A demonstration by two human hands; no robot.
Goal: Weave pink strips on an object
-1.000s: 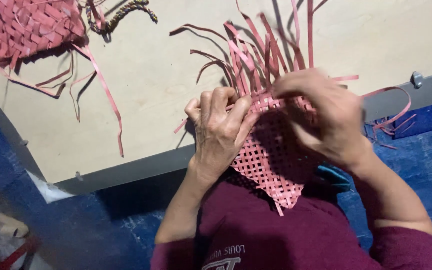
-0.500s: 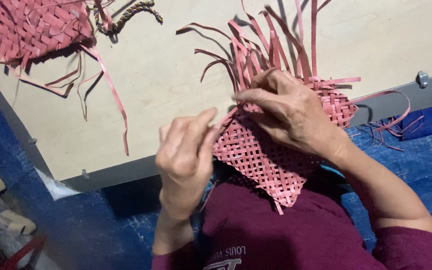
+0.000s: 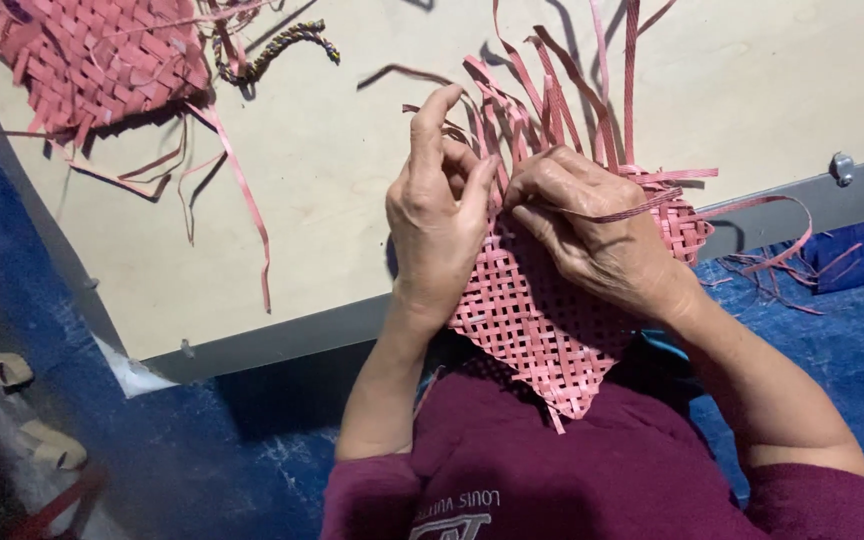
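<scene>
Two hands on a half-woven pink mat

Nearest the camera sat the maroon top, w/ both forearms reaching out over it. Pink woven mat lay partly on the person's lap, its far part over the metal-edged rim of the pale surface, one corner pointing down toward the chest. Left hand rested on the mat's left edge, grip narrow: thumb & bent fingers pinched at the loose strips, index finger stuck up straight. Right hand lay flat on the weave just beside the left, nearly touching it, grip closed on one thin strip that ran off to the right across its knuckles. Unwoven strip ends fanned up & away from both hands, some curling right past the surface edge. Blue tarp covered the floor on both sides. Farther off, top left on the surface, lay a second woven piece w/ trailing strips, and beside it a braided cord. Small metal bracket sat on the rim at far right.
</scene>
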